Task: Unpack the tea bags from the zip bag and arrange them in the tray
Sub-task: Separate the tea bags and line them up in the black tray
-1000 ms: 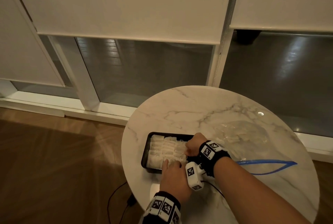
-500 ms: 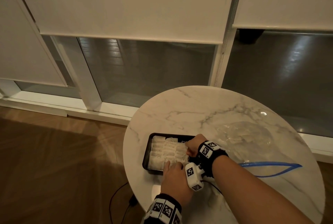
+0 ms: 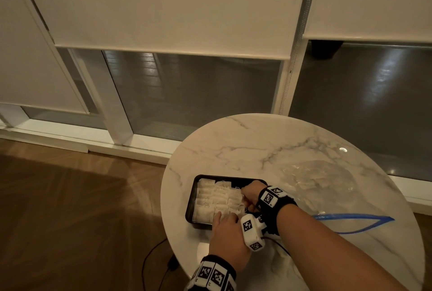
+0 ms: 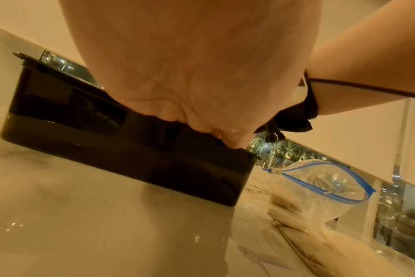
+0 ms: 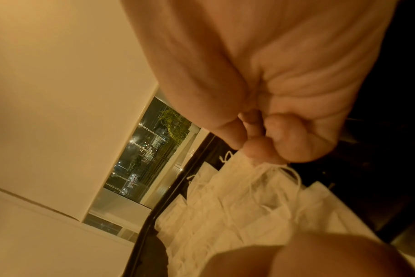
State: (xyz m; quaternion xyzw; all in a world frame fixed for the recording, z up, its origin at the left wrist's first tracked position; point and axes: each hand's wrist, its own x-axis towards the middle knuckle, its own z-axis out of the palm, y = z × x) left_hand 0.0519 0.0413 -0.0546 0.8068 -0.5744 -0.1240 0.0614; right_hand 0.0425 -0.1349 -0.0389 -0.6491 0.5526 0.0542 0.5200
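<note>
the right hand (image 3: 251, 193) pinched tea bags (image 3: 215, 199) into the tray (image 3: 192, 197) while the left hand (image 3: 228, 232) lay flat steadying them; next, i judged, fetching more from the zip bag (image 3: 327, 180).

Round marble table (image 3: 245, 150), white top with grey veining, a small bright glare spot near its far right edge. Stands just beside the window wall. Wood floor (image 3: 70, 208), herringbone pattern, part of it in dark shadow. Thin black cable (image 3: 149, 260) loops across the floor below the table's near edge. Behind: tall window panes (image 3: 194, 94) in white frames, cream roller blinds (image 3: 163, 2) lowered most of the way. A bead chain (image 3: 295, 40) hangs along the frame between two blinds. Right wrist view, through the glass: night outside, strings of lights (image 5: 140, 146), green foliage.
</note>
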